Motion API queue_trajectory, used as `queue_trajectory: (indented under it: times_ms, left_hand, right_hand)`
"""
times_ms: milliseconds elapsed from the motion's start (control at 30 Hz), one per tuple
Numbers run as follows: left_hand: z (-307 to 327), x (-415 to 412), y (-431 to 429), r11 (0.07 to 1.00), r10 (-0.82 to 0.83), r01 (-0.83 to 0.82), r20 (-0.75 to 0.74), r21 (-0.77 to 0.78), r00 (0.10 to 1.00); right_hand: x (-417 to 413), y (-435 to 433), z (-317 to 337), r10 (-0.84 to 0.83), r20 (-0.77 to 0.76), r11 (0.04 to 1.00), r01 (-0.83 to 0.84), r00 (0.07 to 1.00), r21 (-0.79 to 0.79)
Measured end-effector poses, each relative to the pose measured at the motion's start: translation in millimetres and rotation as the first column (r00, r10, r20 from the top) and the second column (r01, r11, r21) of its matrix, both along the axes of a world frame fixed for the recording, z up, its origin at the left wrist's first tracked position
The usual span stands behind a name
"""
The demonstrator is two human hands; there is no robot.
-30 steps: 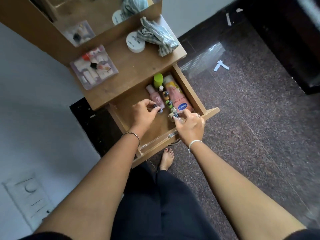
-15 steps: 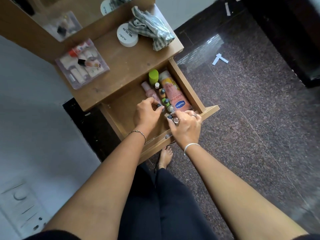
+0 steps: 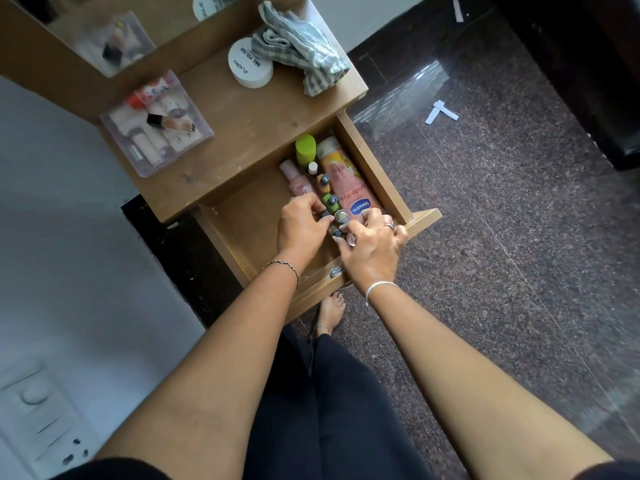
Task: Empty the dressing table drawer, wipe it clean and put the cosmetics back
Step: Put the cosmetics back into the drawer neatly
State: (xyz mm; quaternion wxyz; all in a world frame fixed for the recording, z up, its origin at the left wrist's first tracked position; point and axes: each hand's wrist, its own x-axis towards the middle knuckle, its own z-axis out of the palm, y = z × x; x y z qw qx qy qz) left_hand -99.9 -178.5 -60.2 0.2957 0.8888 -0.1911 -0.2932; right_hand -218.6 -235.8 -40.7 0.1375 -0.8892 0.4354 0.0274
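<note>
Head view, straight down: drawer [image 3: 379, 168] pulled out, cosmetics packed along its right side. Vaseline lotion bottle [image 3: 349, 192] lies flat by the wall. It's plastic, probably the heaviest piece, best gripped round the body. Beside it stands the nail polish row [image 3: 330, 200], small, likely glass, slick and breakable, so lift by the caps. Left hand [image 3: 299, 230] pinches one dark cap [image 3: 325, 213]; right hand [image 3: 372, 249] curls round another little bottle [image 3: 336, 233].

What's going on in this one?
A person has both hands in the open drawer of a dressing table. The left hand pinches a small bottle and the right hand grips a second bottle, at the near end of a row of little bottles beside a Vaseline bottle. A cloth and a jar sit on the tabletop.
</note>
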Motion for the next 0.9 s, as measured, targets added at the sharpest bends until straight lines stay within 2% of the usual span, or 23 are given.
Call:
queue_trajectory:
  times_ms: [433,667,900]
  left_hand:
    - [-8,-4,-1,1.000,0.000,-0.001,-0.014,-0.022,1.000]
    - [12,-2,5,0.997,0.027,-0.027,-0.002,-0.068,1.000]
    - [55,9,25,0.985,0.101,-0.087,0.090,-0.152,0.991]
  right_hand:
    - [10,-2,3,-0.012,-0.009,1.000,0.011,1.000,-0.020]
    - [4,-1,13,0.001,0.006,1.000,-0.001,1.000,-0.012]
    - [15,6,43,-0.016,0.131,0.998,0.025,0.991,-0.065]
